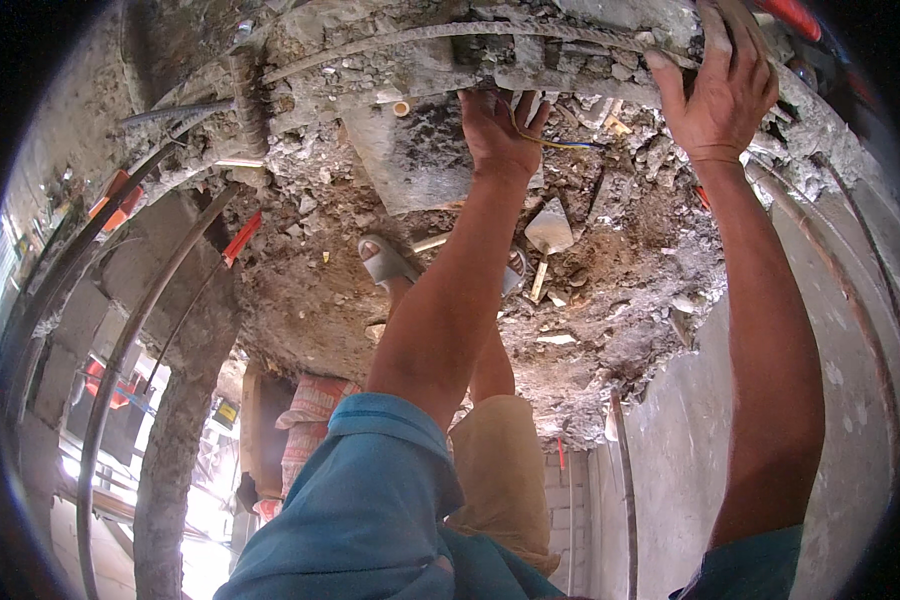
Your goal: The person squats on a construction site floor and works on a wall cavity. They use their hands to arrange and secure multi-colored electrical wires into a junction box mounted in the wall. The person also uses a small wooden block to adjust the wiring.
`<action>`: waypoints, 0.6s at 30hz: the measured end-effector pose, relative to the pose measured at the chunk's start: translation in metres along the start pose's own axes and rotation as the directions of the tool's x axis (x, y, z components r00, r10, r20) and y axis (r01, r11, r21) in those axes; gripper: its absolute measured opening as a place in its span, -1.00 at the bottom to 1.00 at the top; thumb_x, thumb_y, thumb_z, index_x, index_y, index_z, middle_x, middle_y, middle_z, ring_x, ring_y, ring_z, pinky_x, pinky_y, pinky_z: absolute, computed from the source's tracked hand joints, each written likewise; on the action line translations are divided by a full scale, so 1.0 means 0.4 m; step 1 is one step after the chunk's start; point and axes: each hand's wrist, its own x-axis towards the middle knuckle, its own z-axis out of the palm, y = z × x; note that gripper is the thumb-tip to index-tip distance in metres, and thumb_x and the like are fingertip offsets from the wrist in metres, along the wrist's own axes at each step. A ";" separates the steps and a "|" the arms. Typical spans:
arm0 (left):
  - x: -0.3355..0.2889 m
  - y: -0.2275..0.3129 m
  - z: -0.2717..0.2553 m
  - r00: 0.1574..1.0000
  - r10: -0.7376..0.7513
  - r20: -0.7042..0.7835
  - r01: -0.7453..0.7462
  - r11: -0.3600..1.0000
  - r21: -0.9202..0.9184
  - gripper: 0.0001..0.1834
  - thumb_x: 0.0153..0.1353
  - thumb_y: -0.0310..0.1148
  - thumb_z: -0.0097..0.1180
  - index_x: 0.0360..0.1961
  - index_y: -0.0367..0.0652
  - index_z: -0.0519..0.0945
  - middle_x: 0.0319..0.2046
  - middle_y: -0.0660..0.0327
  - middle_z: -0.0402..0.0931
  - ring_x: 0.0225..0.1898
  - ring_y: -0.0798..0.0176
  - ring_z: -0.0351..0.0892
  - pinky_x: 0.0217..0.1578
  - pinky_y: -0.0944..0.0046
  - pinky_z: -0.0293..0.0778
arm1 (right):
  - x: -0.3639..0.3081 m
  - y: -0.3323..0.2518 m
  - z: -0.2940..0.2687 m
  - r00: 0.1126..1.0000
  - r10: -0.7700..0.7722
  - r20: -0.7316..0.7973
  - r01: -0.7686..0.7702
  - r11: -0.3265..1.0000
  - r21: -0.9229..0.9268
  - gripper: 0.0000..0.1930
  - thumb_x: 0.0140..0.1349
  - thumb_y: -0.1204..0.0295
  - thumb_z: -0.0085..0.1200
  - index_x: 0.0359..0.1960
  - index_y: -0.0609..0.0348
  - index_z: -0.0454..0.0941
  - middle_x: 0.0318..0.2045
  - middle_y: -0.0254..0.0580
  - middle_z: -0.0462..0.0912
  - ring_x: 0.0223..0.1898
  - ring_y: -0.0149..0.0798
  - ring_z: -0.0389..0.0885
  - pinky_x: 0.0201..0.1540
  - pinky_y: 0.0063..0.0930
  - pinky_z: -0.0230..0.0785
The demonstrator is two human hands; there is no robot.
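Note:
My left hand (502, 135) reaches down to the far edge of a flat grey slab (398, 165), its fingers apart and their tips partly hidden. A thin yellow and blue cord (560, 145) runs by its fingers. To the right, my right hand (718, 95) rests with spread fingers on the rough concrete edge, its thumb beside the end of a curved steel bar (490, 30). Between my forearms a pointed trowel (550, 230) lies on the rubble, its pale handle toward me.
Broken concrete and loose stones cover the ground around my sandalled foot (385, 260). Bent steel bars (130, 350) rise at the left, near a red-ended rod (242, 240). Stacked sacks (310, 420) stand below left. A grey wall (770, 440) runs along the right.

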 end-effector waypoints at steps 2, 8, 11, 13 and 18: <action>0.011 0.007 -0.008 1.000 -0.022 0.001 0.022 1.000 -0.007 -0.20 0.57 0.32 -0.12 0.62 0.12 0.15 0.51 0.16 0.22 0.47 -0.22 0.35 0.46 -0.43 0.28 | 0.002 0.000 0.004 1.000 -0.007 -0.010 0.006 1.000 -0.004 -0.13 0.14 0.10 0.25 0.51 0.06 0.28 0.42 0.11 0.35 0.48 0.15 0.27 0.52 0.20 0.11; 0.009 0.018 -0.022 1.000 -0.009 -0.012 0.009 0.998 0.061 -0.26 0.58 0.25 -0.06 0.61 0.15 0.20 0.54 0.24 0.23 0.47 -0.13 0.38 0.44 -0.41 0.29 | -0.014 0.041 0.030 0.997 -0.067 -0.029 0.070 0.994 0.089 -0.16 0.36 -0.27 0.17 0.55 -0.19 0.28 0.38 -0.10 0.40 0.42 0.08 0.32 0.40 0.17 0.05; 0.010 0.018 -0.023 0.999 -0.008 0.040 0.004 0.994 0.108 -0.28 0.60 0.23 -0.08 0.61 0.14 0.21 0.57 0.27 0.22 0.51 -0.11 0.35 0.46 -0.40 0.27 | -0.018 0.043 0.034 0.997 -0.068 -0.030 0.070 0.994 0.085 -0.16 0.35 -0.27 0.19 0.55 -0.18 0.30 0.37 -0.10 0.42 0.41 0.07 0.34 0.40 0.16 0.05; 0.016 0.022 -0.024 0.999 -0.032 0.037 0.029 0.997 0.071 -0.28 0.61 0.23 -0.12 0.62 0.14 0.19 0.59 0.28 0.20 0.53 -0.08 0.32 0.46 -0.39 0.26 | -0.019 0.042 0.035 0.998 -0.061 -0.028 0.063 0.995 0.077 -0.17 0.35 -0.26 0.20 0.54 -0.17 0.31 0.37 -0.11 0.43 0.40 0.07 0.36 0.39 0.15 0.06; 0.013 0.024 -0.029 0.998 -0.044 0.050 0.038 0.993 0.115 -0.24 0.62 0.27 -0.19 0.65 0.13 0.11 0.65 0.29 0.10 0.58 -0.02 0.24 0.49 -0.39 0.21 | -0.016 0.041 0.038 0.993 -0.089 -0.082 0.099 0.986 0.131 -0.22 0.37 -0.24 0.20 0.51 -0.19 0.35 0.36 -0.14 0.46 0.37 0.08 0.39 0.38 0.16 0.08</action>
